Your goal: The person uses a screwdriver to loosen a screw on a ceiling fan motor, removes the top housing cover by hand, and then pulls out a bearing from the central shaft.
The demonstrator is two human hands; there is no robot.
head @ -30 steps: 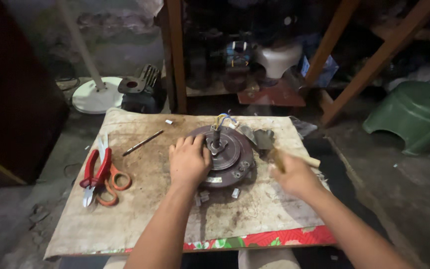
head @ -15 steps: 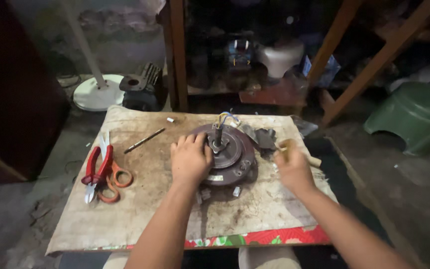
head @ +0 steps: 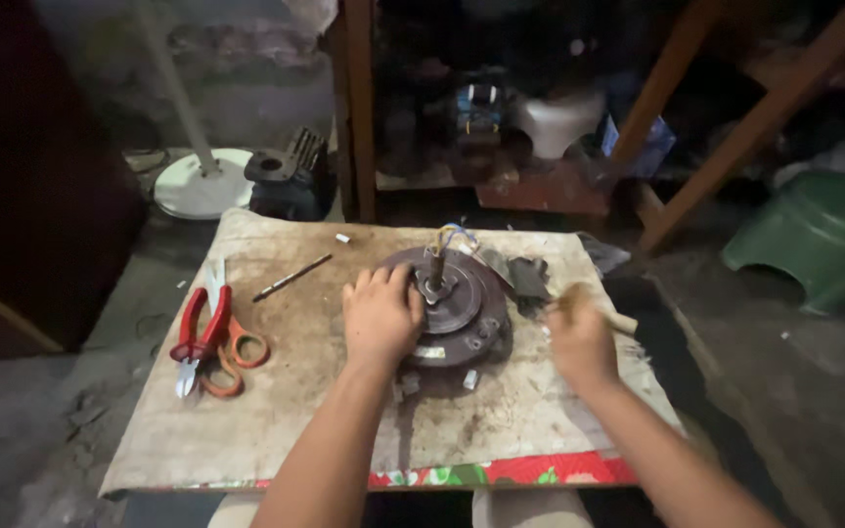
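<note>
My left hand [head: 380, 315] lies flat, fingers wide, on the round dark metal motor [head: 450, 305]. Right of the motor, my right hand [head: 581, 337] grips a wooden-handled tool [head: 610, 319]. The tool could slip, I think.

- You have one round dark motor housing [head: 457, 308] on the table, middle right, with one upright shaft [head: 436, 266] rising from its centre.
- Two hands at it: your left hand [head: 380, 315] lies flat on the housing's left edge; your right hand [head: 581, 337], to the right, is closed round one pale wooden handle [head: 622, 322].
- One pair of red-handled pliers [head: 198, 328] and one pair of orange-handled scissors [head: 234, 350], overlapping at the left.
- One thin metal rod [head: 291, 277], far left of the housing.
- One worn table [head: 276, 430].
- One green plastic stool [head: 819, 235], far right on the floor.
- One white round fan base [head: 202, 186], far left.
</note>
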